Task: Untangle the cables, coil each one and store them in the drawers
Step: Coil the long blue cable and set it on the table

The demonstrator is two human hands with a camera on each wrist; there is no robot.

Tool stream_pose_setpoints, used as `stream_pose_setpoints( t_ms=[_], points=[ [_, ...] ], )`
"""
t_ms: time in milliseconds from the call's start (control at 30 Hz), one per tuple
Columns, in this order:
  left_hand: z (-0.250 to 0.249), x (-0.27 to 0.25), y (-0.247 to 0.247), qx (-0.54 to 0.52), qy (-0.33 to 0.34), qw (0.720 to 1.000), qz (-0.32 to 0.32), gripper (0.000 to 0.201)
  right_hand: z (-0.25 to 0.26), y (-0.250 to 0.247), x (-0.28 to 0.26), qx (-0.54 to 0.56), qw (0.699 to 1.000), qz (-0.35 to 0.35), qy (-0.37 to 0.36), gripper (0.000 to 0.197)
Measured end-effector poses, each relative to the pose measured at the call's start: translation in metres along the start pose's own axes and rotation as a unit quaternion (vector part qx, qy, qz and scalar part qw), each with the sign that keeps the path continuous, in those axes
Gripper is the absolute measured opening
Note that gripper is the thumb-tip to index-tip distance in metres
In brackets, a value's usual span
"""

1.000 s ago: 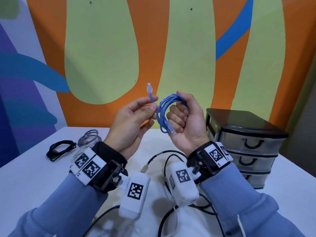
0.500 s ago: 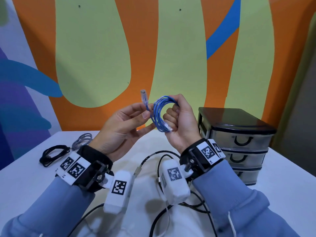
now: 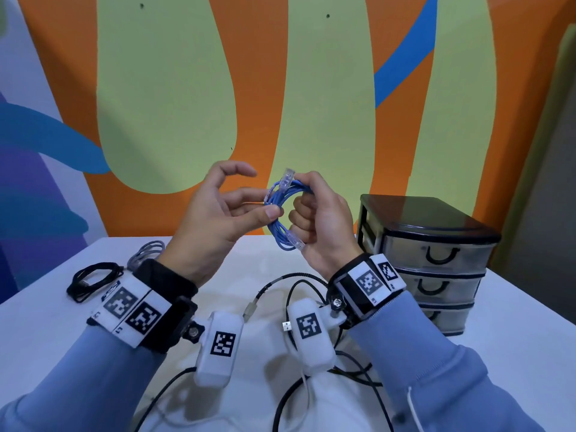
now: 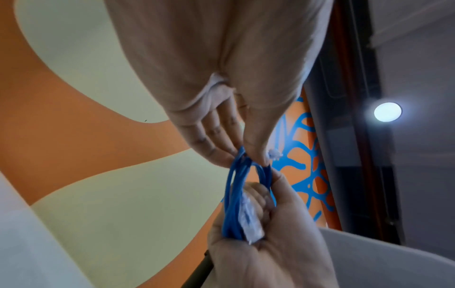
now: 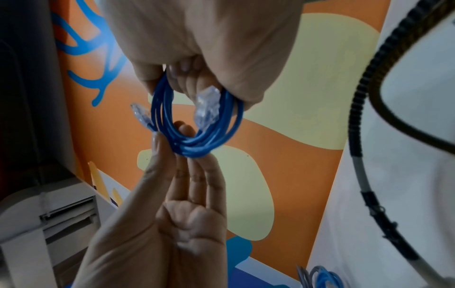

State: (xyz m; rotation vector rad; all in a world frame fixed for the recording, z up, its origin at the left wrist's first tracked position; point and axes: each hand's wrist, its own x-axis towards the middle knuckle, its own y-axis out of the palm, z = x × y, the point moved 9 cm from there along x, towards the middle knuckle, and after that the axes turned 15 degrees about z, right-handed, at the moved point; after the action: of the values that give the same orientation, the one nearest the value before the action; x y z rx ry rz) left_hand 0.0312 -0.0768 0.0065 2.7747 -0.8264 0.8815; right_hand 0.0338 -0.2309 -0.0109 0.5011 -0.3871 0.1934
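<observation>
Blue cable (image 3: 282, 210) coil gripped by right hand (image 3: 321, 222) fingers; left hand (image 3: 215, 219) thumb and fingertips pinch its side

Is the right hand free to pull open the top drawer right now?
Probably not yet. The right hand is curled around the blue cable coil. The top drawer handle itself looks unobstructed, just beside that hand.
</observation>
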Motion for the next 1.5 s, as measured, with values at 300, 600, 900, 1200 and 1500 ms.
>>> stream_pose_setpoints(
  t_ms=[300,600,900,1200,1500],
  points=[
    [0.013,-0.002,0.008,-0.002,-0.087,0.996,0.021,0.035,-0.007,0.011,-0.001,-0.097,0.994,0.040,0.028,0.049],
    [0.027,-0.008,-0.010,0.185,-0.164,0.966,-0.077,0.035,0.001,0.029,-0.010,-0.236,0.967,0.036,-0.087,0.056],
    [0.011,-0.004,-0.002,0.003,-0.107,0.994,0.005,0.020,-0.018,0.004,0.002,-0.028,0.999,0.001,0.033,0.045],
    [0.019,-0.004,-0.023,-0.100,-0.061,0.986,-0.116,0.008,-0.038,0.026,-0.001,-0.025,0.993,0.110,0.039,0.053],
    [0.023,-0.009,-0.031,-0.047,-0.068,0.984,-0.155,0.048,-0.028,0.022,0.005,-0.123,0.986,0.111,-0.008,0.045]
  ],
)
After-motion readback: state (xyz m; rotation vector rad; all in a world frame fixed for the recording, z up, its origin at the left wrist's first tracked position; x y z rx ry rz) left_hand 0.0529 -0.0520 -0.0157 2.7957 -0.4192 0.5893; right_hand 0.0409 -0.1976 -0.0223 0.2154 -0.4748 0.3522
